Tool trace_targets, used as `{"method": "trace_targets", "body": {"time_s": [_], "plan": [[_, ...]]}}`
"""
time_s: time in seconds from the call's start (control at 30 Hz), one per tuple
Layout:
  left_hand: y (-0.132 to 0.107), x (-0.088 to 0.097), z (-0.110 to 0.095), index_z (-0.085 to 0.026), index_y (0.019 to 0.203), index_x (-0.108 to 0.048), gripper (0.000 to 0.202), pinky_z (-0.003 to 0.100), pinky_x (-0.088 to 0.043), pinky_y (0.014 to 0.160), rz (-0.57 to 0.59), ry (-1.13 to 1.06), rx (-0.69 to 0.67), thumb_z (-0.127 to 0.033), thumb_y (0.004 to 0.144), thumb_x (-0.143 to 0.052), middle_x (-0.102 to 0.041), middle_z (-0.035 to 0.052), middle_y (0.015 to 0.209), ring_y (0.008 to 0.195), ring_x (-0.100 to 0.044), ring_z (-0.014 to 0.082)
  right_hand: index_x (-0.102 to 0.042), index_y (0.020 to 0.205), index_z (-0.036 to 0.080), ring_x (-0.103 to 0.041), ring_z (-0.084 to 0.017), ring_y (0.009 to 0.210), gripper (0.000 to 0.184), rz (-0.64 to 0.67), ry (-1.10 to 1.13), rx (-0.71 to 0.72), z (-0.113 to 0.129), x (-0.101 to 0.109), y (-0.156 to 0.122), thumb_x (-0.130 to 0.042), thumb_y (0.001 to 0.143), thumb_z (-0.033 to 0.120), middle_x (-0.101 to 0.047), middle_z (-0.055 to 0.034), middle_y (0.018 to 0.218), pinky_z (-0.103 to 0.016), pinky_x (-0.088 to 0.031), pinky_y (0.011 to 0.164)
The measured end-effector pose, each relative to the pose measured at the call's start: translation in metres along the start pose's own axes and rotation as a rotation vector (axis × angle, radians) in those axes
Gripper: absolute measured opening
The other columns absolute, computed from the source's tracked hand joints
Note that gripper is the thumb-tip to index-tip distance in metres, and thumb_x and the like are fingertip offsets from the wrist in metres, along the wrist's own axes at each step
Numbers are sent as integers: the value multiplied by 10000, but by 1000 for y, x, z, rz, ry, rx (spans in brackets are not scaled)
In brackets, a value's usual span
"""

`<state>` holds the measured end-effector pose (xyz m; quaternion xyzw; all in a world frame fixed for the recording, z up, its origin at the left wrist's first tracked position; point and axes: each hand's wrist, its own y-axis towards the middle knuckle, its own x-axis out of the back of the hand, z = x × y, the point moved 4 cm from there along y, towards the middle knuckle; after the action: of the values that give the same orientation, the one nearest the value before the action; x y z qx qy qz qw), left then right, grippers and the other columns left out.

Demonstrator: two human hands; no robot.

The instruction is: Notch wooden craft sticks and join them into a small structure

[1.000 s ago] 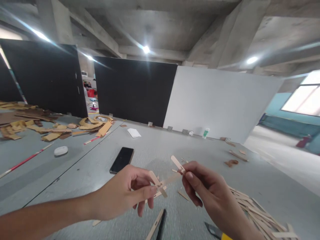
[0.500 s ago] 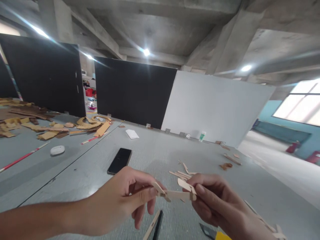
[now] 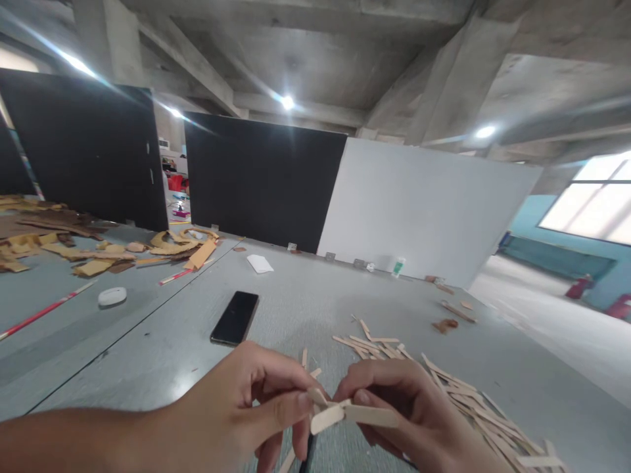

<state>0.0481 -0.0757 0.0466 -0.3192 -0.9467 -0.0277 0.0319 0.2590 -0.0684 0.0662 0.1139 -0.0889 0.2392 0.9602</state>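
My left hand (image 3: 241, 407) pinches the left end of a small joined piece of pale wooden craft sticks (image 3: 328, 418) between thumb and fingers. Close beside it, my right hand (image 3: 409, 401) grips the same piece from the other side, thumb near the joint. One flat stick (image 3: 372, 416) juts out to the right across the right thumb. Fingers partly cover the joint. Beneath the hands lie a dark, thin rod-like tool (image 3: 306, 456) and a loose craft stick (image 3: 287, 462), both partly hidden.
A pile of craft sticks (image 3: 473, 401) spreads on the grey table (image 3: 305, 295) at right. Beyond my left hand lies a black phone (image 3: 235, 317). A white case (image 3: 112, 297) and brown-yellow scraps (image 3: 93, 253) are at left. Black and white panels (image 3: 419, 203) stand behind.
Both hands have come closer together, the right moving left. The joined sticks have turned, with one now pointing right over the right thumb. More of the stick pile shows; the yellow object is hidden.
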Motion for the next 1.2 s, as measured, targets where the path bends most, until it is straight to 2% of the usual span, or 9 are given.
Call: {"method": "trace_targets", "body": {"time_s": [0.1,0.17,0.4,0.5,0.63,0.8,0.97,1.1,1.2], "plan": [[0,-3,1,-175,1171,-753,413,164,-463,527,-12,-38,-6,-539,1015,-638,-706,17,778,530,-546,61,-715,1044,233,-459,-103,609,337,82,-50,6,0,-8,0,-665,1029,565,-583,27,751,-220,-378,537],[0,-4,3,-186,1182,-744,374,167,-465,537,-19,-56,1,-507,1013,-654,-723,18,781,532,-551,63,-692,1035,229,-436,-103,593,383,123,-110,20,0,-10,1,-610,1043,604,-543,38,742,-225,-369,525],[0,-7,11,-187,1081,-757,203,162,-449,543,-4,-72,51,-359,994,-692,-771,28,823,564,-570,70,-700,1031,257,-489,-138,663,326,42,-288,-75,-15,-7,-4,-574,1064,556,-567,14,814,-268,-424,613],[1,-8,13,-194,1046,-754,196,171,-481,565,-7,-85,40,-373,984,-704,-771,16,809,579,-590,81,-714,1048,273,-513,-134,664,289,-8,-294,-65,-14,-6,-6,-616,1041,545,-617,-1,882,-267,-444,622],[0,-8,16,-201,1044,-761,287,174,-468,550,-18,-93,26,-476,973,-715,-759,9,787,564,-585,84,-716,1076,273,-535,-124,662,267,40,-316,-45,-11,-7,-6,-593,1063,510,-674,-35,1016,-259,-468,614],[-2,-8,18,-177,1072,-762,385,176,-450,554,4,-99,10,-544,983,-691,-762,41,816,569,-573,78,-699,1079,286,-610,-139,775,167,60,-213,82,-20,-5,-7,-614,1077,429,-671,-26,988,-248,-522,701],[-3,-8,15,-183,1081,-769,394,171,-461,578,3,-100,4,-557,982,-693,-758,43,814,604,-559,75,-672,1063,259,-519,-99,647,171,169,-31,107,-17,-8,-4,-593,1098,407,-609,14,835,-186,-464,574],[-2,-9,12,-182,1059,-769,374,154,-420,513,-9,-84,7,-541,988,-694,-746,33,782,561,-557,66,-686,912,232,-513,-85,584,314,49,-103,169,0,-3,4,-594,1087,475,-579,26,756,-159,-458,508],[0,-7,11,-182,1058,-739,370,151,-423,497,-38,-124,0,-542,992,-689,-736,19,780,525,-566,53,-686,979,262,-603,-91,550,184,-190,-267,402,6,8,4,-580,1104,344,-658,19,776,-157,-526,476]]}}
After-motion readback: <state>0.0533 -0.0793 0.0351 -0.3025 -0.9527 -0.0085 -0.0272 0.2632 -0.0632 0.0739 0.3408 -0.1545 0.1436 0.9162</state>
